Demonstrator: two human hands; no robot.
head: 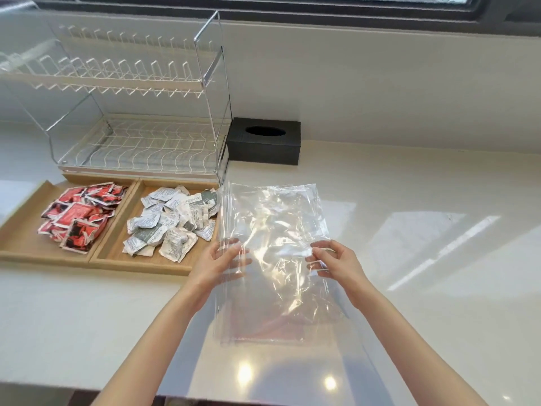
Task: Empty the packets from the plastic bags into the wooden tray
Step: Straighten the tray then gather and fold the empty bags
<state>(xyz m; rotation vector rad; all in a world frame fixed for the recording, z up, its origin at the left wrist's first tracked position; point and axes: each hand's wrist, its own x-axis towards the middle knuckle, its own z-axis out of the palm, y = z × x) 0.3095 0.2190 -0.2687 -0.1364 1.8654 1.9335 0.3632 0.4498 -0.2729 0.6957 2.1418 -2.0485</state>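
A clear plastic bag [272, 218] with nothing visible inside is held flat above the white counter, right of the wooden tray [117, 263]. My left hand [218, 259] grips its left edge and my right hand [333, 259] pinches its right side. Under it lies what looks like another clear bag [263, 329]. The tray has two compartments: red packets [77, 215] fill the left one, white and grey packets [171, 221] the right one.
A white wire dish rack [140, 112] stands behind the tray. A black tissue box [265, 140] sits against the wall to its right. The white counter [424, 215] stretches to the right; its front edge runs along the bottom.
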